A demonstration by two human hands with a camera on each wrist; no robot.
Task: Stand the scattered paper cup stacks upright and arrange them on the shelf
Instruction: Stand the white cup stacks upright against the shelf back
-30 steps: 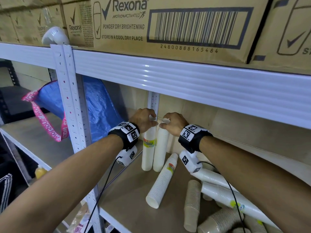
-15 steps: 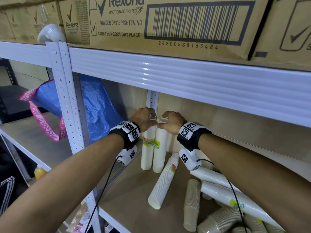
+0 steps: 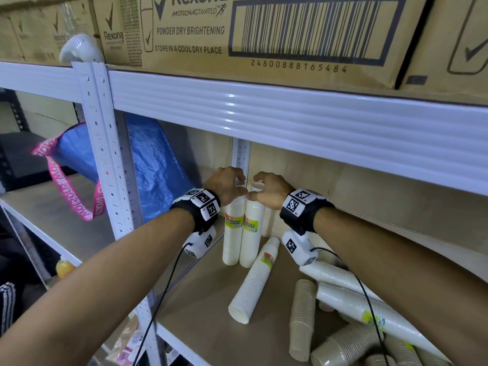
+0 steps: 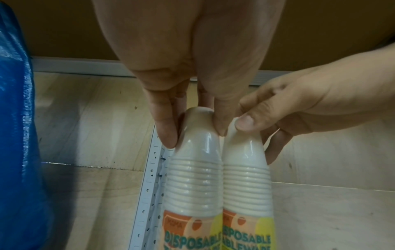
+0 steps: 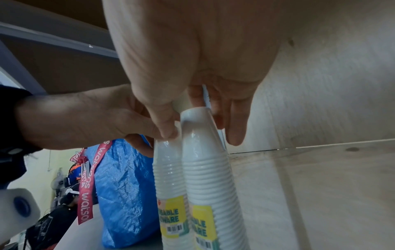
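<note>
Two white paper cup stacks in plastic sleeves stand upright side by side, touching, at the back left of the shelf (image 3: 200, 313). My left hand (image 3: 237, 186) pinches the top of the left stack (image 3: 231, 233) between thumb and fingers; the left wrist view shows this left hand (image 4: 194, 133) on the left stack (image 4: 194, 177). My right hand (image 3: 257, 187) grips the top of the right stack (image 3: 252, 233), seen as right hand (image 5: 202, 135) on the right stack (image 5: 207, 177). Another white stack (image 3: 253, 281) lies flat just in front.
Several more stacks lie scattered at the right: a brown one (image 3: 302, 313), long white ones (image 3: 348, 299) and a brown one (image 3: 343, 347) at the front. A blue bag (image 3: 155, 170) leans left of the white upright post (image 3: 105, 154). Cardboard boxes (image 3: 264, 35) fill the shelf above.
Both hands stayed on the stack tops. The right stack straightened against the left one, and the labels on both stacks turned toward the front.
</note>
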